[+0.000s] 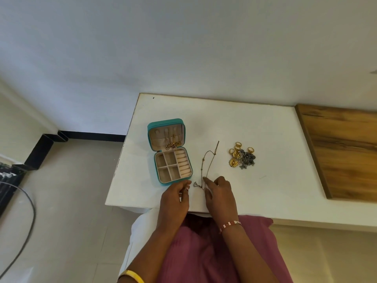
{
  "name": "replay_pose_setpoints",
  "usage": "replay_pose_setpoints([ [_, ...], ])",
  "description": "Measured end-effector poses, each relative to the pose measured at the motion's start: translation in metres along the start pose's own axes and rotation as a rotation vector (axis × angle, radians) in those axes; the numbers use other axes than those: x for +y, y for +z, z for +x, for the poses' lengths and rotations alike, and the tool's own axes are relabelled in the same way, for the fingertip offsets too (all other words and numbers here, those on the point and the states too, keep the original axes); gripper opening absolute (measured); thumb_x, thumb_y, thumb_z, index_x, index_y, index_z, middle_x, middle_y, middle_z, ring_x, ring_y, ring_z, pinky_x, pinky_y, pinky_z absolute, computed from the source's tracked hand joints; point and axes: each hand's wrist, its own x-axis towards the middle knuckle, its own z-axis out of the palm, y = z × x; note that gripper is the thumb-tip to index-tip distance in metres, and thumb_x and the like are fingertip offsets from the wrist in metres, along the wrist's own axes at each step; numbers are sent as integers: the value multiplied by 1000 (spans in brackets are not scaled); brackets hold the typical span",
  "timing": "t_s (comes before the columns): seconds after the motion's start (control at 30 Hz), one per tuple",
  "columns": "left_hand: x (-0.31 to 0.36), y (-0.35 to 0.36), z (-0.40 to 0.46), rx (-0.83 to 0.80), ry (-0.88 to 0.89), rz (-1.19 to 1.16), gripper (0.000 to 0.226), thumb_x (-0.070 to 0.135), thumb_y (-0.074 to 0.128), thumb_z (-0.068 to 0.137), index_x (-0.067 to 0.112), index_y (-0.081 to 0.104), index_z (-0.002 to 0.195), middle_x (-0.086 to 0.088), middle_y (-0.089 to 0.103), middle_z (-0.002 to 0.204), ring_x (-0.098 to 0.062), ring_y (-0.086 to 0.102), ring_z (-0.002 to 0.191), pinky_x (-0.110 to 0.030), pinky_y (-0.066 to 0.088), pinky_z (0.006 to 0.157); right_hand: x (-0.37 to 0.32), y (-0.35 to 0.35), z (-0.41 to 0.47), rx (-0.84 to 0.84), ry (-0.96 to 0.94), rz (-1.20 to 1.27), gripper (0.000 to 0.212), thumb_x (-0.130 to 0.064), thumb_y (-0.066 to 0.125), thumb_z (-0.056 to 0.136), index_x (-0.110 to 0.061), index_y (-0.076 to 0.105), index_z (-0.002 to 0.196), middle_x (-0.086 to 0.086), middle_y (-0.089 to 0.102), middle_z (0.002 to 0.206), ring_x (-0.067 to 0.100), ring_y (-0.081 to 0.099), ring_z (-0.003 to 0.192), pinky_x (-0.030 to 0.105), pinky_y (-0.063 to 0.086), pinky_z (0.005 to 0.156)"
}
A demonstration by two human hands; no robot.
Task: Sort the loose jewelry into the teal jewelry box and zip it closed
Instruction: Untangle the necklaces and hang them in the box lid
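We see the teal jewelry box (170, 151) lying unzipped on the white table (265, 129). Just right of it our right hand (219, 194) pinches a thin necklace (208, 162); our left hand (176, 196), fingers loosely curled, holds nothing. Farther right lies the loose jewelry pile (241, 158).

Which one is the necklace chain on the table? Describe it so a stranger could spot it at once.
Start at the white table and find the open teal jewelry box on its left side. Just right of it lies the necklace chain, a thin line running from the hands toward the wall. Unlike the heap of rings and earrings farther right, it is one long, stretched-out strand.
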Motion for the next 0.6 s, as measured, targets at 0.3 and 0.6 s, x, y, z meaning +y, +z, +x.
replay_pose_setpoints([
  [0.3, 1, 10, -2, -237, 168, 250, 39, 8, 43, 93, 17, 48, 131, 0, 52, 134, -11, 44, 126, -7, 20, 101, 7, -1, -4, 1, 119, 153, 23, -6, 55, 87, -4, 67, 107, 16, 57, 100, 26, 53, 96, 18, 35, 74],
  [0.6, -1, 11, -1, -170, 203, 335, 34, 11, 45, 93, 14, 55, 125, -5, 61, 116, -15, 51, 109, -20, 39, 92, 14, -14, 50, 60, 258, 247, 32, -18, 56, 89, -7, 57, 119, 17, 59, 106, 26, 56, 97, 26, 40, 81],
])
